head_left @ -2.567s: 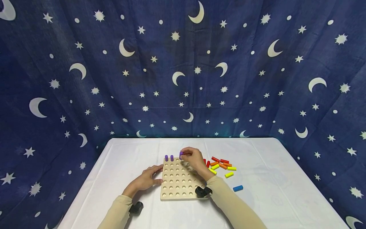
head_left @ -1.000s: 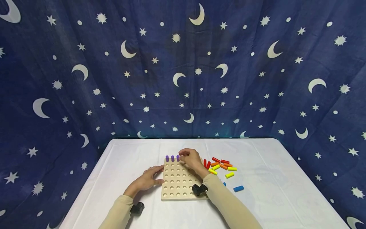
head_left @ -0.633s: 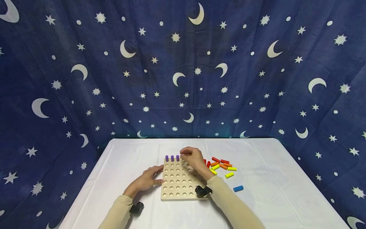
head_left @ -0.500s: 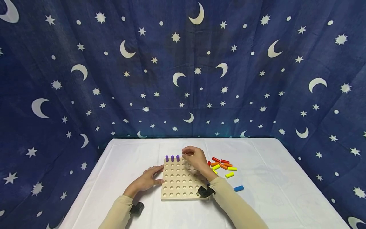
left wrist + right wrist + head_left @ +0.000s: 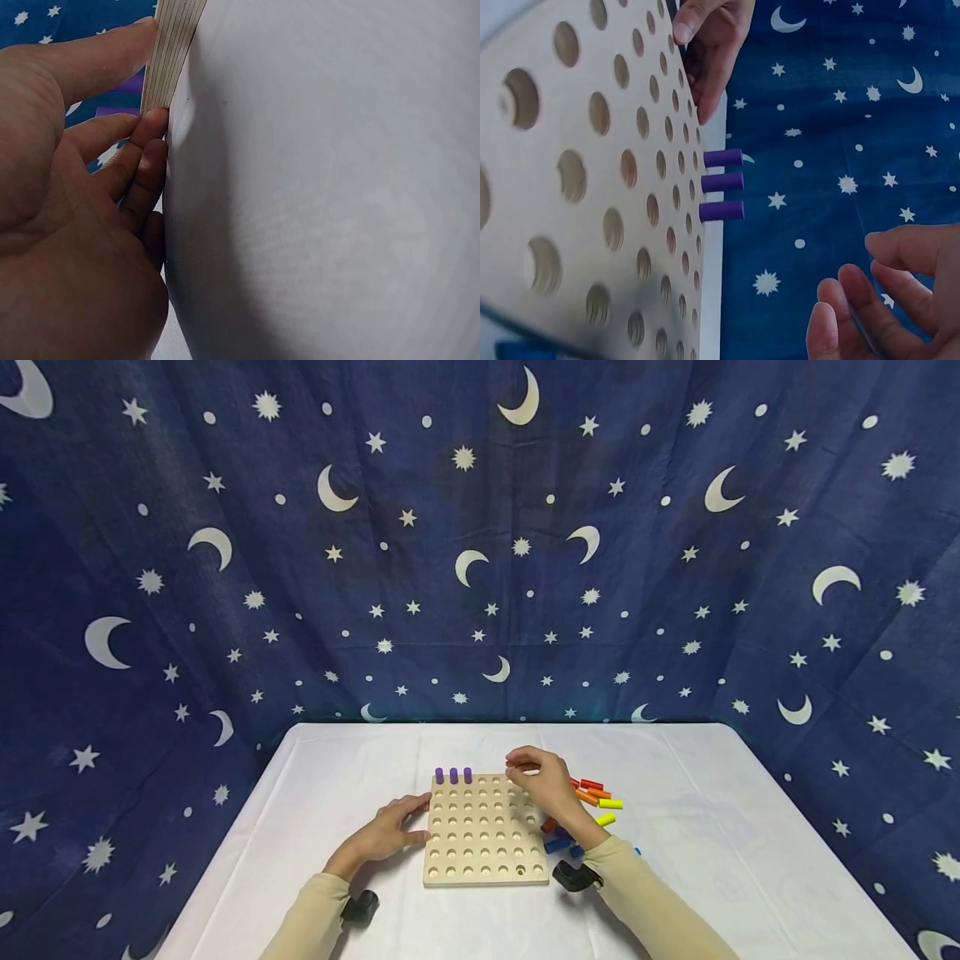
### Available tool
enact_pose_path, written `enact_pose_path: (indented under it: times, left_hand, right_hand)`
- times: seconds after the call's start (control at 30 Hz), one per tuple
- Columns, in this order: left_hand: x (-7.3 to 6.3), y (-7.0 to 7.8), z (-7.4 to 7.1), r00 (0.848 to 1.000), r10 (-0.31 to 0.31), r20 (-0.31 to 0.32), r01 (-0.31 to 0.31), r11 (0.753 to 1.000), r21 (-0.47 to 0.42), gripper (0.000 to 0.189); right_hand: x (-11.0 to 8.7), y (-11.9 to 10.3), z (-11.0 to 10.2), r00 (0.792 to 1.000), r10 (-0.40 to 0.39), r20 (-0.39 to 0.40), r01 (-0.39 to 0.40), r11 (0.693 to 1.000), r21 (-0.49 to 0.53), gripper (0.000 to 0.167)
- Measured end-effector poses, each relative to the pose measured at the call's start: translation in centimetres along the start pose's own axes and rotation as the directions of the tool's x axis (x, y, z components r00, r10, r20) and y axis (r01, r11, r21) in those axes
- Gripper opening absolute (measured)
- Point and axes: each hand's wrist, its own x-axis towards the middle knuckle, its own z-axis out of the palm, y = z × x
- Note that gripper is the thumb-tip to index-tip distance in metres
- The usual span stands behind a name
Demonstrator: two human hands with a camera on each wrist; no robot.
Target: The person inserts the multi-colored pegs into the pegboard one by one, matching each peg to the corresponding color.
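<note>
The third purple peg [image 5: 468, 775], earlier pinched by the right hand [image 5: 547, 783], now stands upright in the board [image 5: 476, 845]; the hand is farther right.

Right hand [image 5: 547, 782] hovers, fingers bent; left hand [image 5: 384, 832] rests lower.

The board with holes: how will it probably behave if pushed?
The board is probably stiff: its edge looks like layered wood. Lying flat and broad on the table, it would likely slide rather than tip. The purple pegs stand upright in it, so they should travel along.
</note>
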Motion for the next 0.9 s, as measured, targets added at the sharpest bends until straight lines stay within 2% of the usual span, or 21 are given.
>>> enact_pose_path:
  times: [0.27,0.7,0.9]
  left_hand:
    - [0.0,0.1,0.1,1.000,0.003,-0.001,-0.003,1.000,0.006,0.071]
    - [0.0,0.1,0.1,1.000,0.000,0.001,-0.001,1.000,0.015,0.070]
    - [0.0,0.2,0.1,1.000,-0.019,0.001,0.019,1.000,0.021,0.070]
  right_hand:
    - [-1.0,0.9,-2.1,1.000,0.012,-0.006,-0.012,0.999,-0.032,0.016]
    - [-2.7,3.0,-4.4,0.995,0.099,-0.022,-0.100,0.991,-0.091,0.016]
    - [-3.7,3.8,-5.4,0.994,0.105,-0.024,-0.107,0.986,-0.127,0.019]
